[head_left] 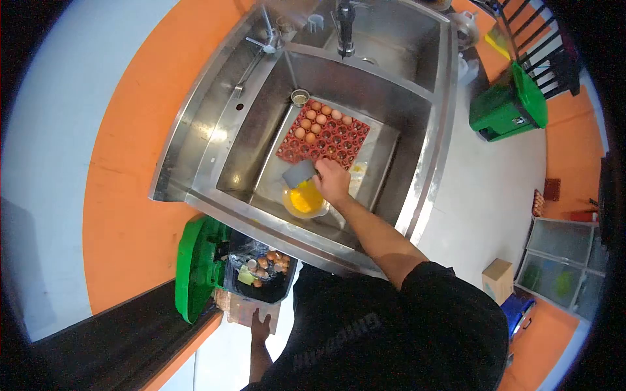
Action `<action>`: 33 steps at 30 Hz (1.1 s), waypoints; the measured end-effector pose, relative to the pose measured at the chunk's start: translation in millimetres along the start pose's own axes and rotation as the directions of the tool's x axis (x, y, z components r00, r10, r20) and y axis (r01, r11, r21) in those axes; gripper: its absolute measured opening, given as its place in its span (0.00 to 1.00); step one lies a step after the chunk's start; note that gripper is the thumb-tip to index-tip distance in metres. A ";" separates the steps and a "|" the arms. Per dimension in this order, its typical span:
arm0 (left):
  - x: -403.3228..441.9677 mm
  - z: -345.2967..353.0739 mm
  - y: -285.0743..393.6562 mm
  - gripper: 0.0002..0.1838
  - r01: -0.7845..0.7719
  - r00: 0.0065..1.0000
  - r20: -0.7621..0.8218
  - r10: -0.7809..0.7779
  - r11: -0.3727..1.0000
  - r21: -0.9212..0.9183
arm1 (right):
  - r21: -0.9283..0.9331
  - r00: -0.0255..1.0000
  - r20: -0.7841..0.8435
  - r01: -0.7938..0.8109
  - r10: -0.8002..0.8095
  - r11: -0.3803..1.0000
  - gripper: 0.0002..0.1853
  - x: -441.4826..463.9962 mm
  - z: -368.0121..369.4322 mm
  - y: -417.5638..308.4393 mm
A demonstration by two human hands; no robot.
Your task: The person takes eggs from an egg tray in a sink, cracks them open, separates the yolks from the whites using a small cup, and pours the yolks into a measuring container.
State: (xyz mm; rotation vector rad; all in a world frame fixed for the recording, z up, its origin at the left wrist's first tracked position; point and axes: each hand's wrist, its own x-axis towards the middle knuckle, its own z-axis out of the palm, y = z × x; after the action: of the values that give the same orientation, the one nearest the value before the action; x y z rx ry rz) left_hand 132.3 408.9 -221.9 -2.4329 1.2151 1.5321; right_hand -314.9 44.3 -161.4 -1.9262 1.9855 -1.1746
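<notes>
My right hand is closed on the side of a grey cup, held over a bowl of yellow liquid egg at the near side of the sink basin. The cup's inside is hidden from me. Just beyond it lies a red egg tray, with several brown eggs in its far left part and bare pockets elsewhere. Low beside the bin hangs my left hand, fingers apart, in front of a brown cardboard-like surface; nothing shows in its grip.
The steel sink has a drain strainer in its far left corner and a black faucet behind. An open green-lidded bin below holds eggshells. Another green bin and a cardboard box stand on the right.
</notes>
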 end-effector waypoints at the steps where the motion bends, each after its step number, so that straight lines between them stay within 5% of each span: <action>1: -0.5 -0.2 -4.8 0.40 -0.012 1.000 -0.008 0.012 1.000 -0.025 | 0.009 1.000 -0.011 0.013 -0.013 1.000 0.12 -1.4 1.7 -1.8; 15: -19.8 -6.6 24.8 0.40 -0.015 0.999 -0.039 0.017 0.999 0.045 | 0.056 0.997 -0.058 0.048 -0.045 0.997 0.12 -3.4 9.8 -2.7; 21: -20.1 -6.7 18.5 0.40 0.031 0.999 -0.021 -0.032 0.998 -0.047 | -0.005 0.985 0.169 -0.020 0.020 1.000 0.14 -15.2 12.1 3.8; 24: -15.3 -7.1 11.3 0.40 0.015 0.999 -0.028 -0.017 0.997 -0.073 | 0.156 0.992 -0.046 0.121 -0.115 0.980 0.12 -11.7 15.1 -0.2; 27: -8.4 -8.8 -2.1 0.40 0.019 0.999 -0.034 -0.021 0.998 -0.054 | 0.145 0.995 -0.069 0.080 -0.070 0.986 0.11 -11.3 16.8 -0.4; 30: -9.1 -10.1 -2.3 0.40 0.017 0.999 -0.031 -0.018 1.000 -0.021 | 0.255 0.951 -0.037 -0.287 0.306 0.923 0.09 -15.4 24.5 6.3; 33: -8.2 -8.5 -0.8 0.40 0.000 1.000 -0.026 0.000 1.000 0.005 | 0.338 0.719 0.011 -0.657 0.695 0.674 0.09 -17.8 29.6 39.9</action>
State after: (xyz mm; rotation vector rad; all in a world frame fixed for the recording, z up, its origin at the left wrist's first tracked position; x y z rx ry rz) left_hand 137.4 411.0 -211.5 -2.4575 1.2217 1.5009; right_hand -325.9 42.8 -213.0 -0.8234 2.1014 -1.2790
